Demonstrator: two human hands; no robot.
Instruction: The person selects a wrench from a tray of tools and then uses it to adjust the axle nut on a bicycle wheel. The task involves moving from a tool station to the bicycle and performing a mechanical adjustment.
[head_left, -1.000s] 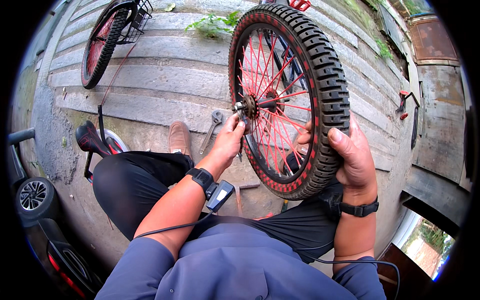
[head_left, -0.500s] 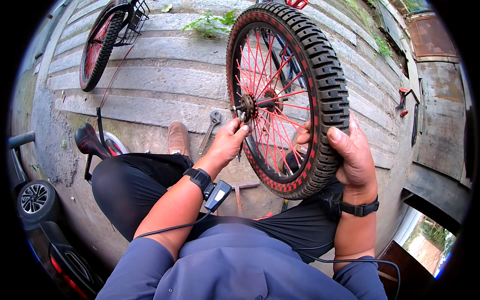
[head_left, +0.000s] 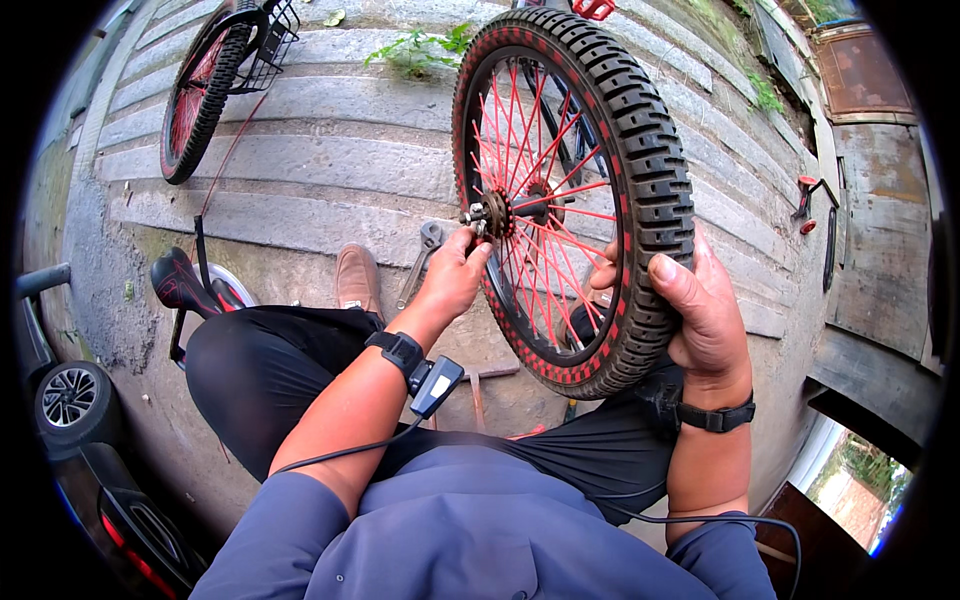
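Weeds (head_left: 415,52) sprout among stone slabs (head_left: 290,160) in an outdoor yard (head_left: 175,440), where a bicycle (head_left: 230,75), dark vehicle (head_left: 130,500) and adjustable wrench (head_left: 415,270) sit.

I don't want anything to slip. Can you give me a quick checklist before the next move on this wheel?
1. Right grip around the tyre: ok, thumb over the tread.
2. Left grip at the hub: ok, though what its fingertips pinch is unclear.
3. Axle nut tight: cannot tell.
4. Wheel supported underneath: cannot tell.
5. Adjustable wrench in sight: ok, lying near the left grip.
6. Left wrist device clear of the wheel: ok.
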